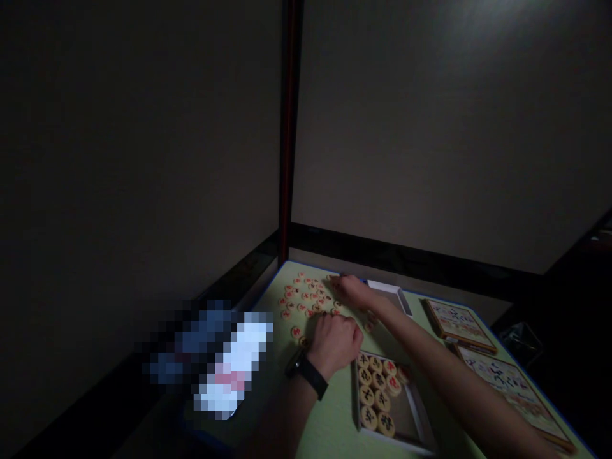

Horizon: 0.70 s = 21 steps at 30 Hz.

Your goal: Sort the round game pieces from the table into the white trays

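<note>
Round Chinese chess pieces (306, 296) with red or black characters lie scattered over the far left of the pale green table (329, 408). My left hand (337, 341), with a dark watch band on its wrist, rests at their near edge. Its fingers are curled in, and whatever they hold is hidden. Farther back, my right hand (354, 290) reaches among the pieces with fingers closed together; I cannot make out what is in them. An open box (421, 414) between my forearms holds stacked large chess pieces (381, 400), its right part showing bare bottom.
A white box part (392, 294) lies behind my right arm. Two flat printed boxes (461, 325) lie along the right edge. A blurred bright object (234, 370) is at the left edge. Walls meet behind the table; a bin (521, 344) stands at right.
</note>
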Motion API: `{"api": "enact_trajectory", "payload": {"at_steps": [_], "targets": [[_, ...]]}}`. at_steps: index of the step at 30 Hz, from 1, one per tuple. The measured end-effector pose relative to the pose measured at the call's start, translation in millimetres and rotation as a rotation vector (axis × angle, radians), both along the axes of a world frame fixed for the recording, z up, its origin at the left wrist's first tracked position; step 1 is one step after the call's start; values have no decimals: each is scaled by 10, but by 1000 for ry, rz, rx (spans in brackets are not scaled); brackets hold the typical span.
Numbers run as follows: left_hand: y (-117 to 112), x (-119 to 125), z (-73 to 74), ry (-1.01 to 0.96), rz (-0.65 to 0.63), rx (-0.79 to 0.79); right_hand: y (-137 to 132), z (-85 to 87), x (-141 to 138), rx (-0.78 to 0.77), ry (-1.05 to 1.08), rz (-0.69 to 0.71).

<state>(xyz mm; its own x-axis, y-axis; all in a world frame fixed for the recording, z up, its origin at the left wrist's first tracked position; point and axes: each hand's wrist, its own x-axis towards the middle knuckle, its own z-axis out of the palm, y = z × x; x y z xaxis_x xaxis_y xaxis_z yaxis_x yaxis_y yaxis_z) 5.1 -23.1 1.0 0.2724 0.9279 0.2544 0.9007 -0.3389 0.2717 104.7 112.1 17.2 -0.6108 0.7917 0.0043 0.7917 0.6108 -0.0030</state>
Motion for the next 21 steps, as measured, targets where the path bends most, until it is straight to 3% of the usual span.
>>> {"api": "enact_trajectory", "payload": {"at_steps": [5,9,21], "targets": [[-11,-11,26,-21,22,-33,180,119,-420,-13,53,85],[-5,-31,17,-28,27,-57,275,110,-699,-47,46,99],[16,-21,-38,-73,28,-61,321,-2,-858,-98,-108,-3]]}}
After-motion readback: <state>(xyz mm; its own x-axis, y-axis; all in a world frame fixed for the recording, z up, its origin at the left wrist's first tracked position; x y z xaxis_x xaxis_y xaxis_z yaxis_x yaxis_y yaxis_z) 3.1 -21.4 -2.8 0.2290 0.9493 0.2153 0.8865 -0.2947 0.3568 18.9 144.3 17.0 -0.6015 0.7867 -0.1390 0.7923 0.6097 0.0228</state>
